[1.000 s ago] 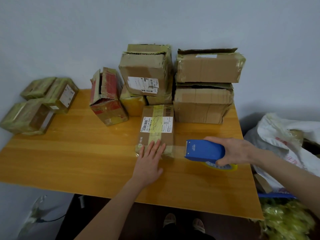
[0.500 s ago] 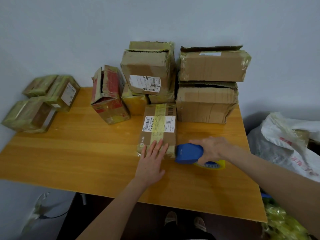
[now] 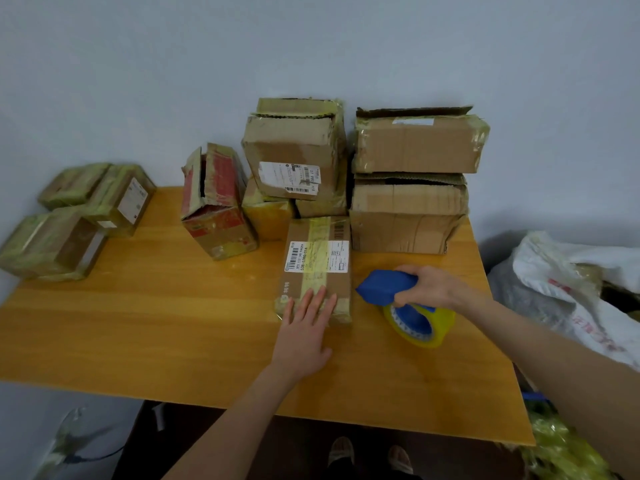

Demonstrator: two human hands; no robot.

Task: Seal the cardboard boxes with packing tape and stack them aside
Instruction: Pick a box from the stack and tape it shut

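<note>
Only one thing is really legible: the label on the flat box has a number starting "538-538" and ending "-014". The sticker on the top box maybe says "07 PRD". The red print on the bag is too blurry.

Bare left hand and right hand, pale slippers underfoot.

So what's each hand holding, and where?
The right hand grips the blue plastic tape dispenser by its top, above the yellow tape roll. The left hand holds nothing; its fingers lie flat on the taped brown cardboard box.
</note>
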